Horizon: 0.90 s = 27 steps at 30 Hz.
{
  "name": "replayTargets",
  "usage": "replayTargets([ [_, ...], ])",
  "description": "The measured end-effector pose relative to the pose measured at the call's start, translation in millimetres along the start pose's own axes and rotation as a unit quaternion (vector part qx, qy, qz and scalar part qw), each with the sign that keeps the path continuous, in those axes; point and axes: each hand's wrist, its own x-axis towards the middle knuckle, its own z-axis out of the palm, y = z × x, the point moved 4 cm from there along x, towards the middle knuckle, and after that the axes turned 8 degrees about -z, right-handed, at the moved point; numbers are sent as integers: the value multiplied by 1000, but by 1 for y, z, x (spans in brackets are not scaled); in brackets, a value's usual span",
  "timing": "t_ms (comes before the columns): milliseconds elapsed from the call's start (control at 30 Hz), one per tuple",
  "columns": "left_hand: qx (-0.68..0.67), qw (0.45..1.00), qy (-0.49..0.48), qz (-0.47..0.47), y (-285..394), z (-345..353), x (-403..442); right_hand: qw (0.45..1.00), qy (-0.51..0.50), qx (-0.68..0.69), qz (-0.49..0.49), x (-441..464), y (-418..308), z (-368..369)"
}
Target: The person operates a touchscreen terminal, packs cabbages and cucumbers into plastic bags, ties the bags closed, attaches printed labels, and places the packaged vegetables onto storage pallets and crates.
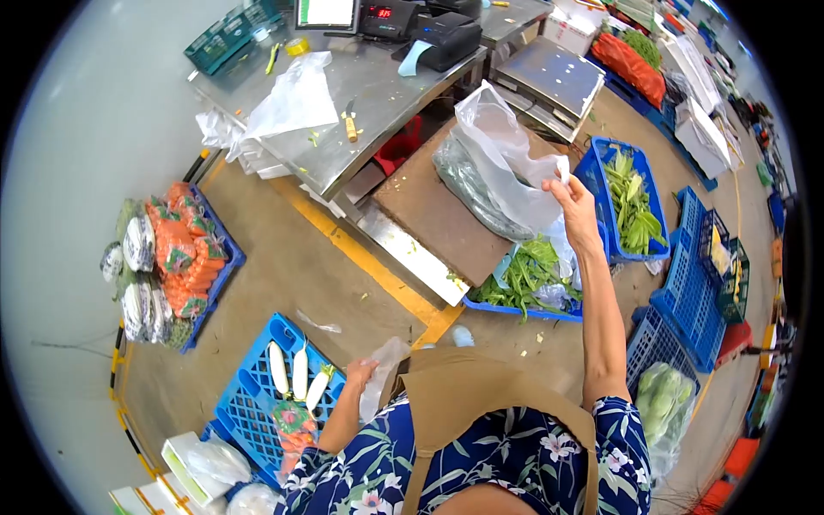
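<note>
My right hand (573, 204) pinches the rim of a large clear plastic bag (502, 129). The bag lies on a brown platform (410, 199), and long dark-green vegetables (472, 184) show through its plastic; their kind is unclear. Down by the apron, my left hand (359, 375) is closed on a thin clear plastic bag (384, 371). Near that hand, three white radishes (299, 372) and a bag of carrots (293, 427) rest on a blue plastic pallet (249, 384). Leafy greens (532, 273) fill a blue crate just below my right hand.
A steel table (296, 159) carries a knife (350, 124), plastic bags, tape, a screen and a printer (451, 40). Another blue crate (592, 167) of greens stands at right, beside stacked blue crates (691, 292). Bagged carrots (184, 245) sit on a pallet at far left.
</note>
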Motion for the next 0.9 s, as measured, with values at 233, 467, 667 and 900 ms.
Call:
replayTargets([
  [233,72,993,-38,88,68,-14,32,989,139,-60,-7,-33,8,2],
  [467,163,972,-130,106,33,30,32,961,95,-254,53,-154,37,-26],
  [667,305,871,-275,269,33,71,32,916,70,-303,253,-347,72,-53],
  [900,554,726,-363,185,2,183,-40,830,303,-313,348,-586,101,-145],
])
